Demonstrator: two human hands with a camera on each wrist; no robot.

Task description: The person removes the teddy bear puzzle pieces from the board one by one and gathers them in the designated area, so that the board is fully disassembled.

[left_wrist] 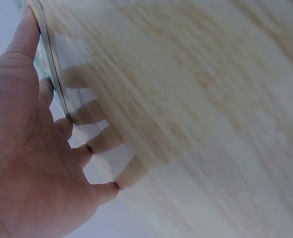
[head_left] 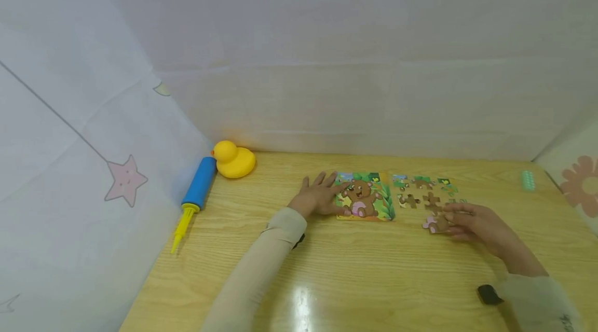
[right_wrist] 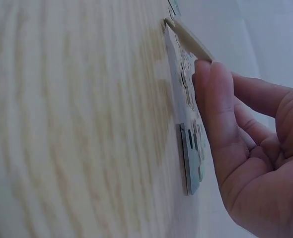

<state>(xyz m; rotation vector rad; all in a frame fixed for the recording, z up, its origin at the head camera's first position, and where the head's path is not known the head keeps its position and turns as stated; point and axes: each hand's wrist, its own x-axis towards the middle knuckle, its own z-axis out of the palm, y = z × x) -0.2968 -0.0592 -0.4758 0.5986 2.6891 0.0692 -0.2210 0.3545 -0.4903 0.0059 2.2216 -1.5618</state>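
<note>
On the wooden table lies a bear picture board (head_left: 362,199), a smiling brown bear on green. My left hand (head_left: 317,198) rests at its left side, fingers spread, with thumb and fingertips on its edge. In the left wrist view, the outer fingertips touch the tabletop. My right hand (head_left: 476,223) pinches a brown-and-pink jigsaw piece (head_left: 435,224) between thumb and fingers. Seen from the right wrist, that jigsaw piece (right_wrist: 192,40) is tilted, its far end close to the table. Several loose jigsaw pieces (head_left: 409,201) lie just beyond it, right of the board.
A yellow rubber duck (head_left: 235,162) sits at the back left, beside a blue-and-yellow hand pump (head_left: 200,184). A small pale green bumpy strip (head_left: 528,180) lies at the far right. Printed cloth (head_left: 299,98) walls in the back and sides of the table (head_left: 355,275).
</note>
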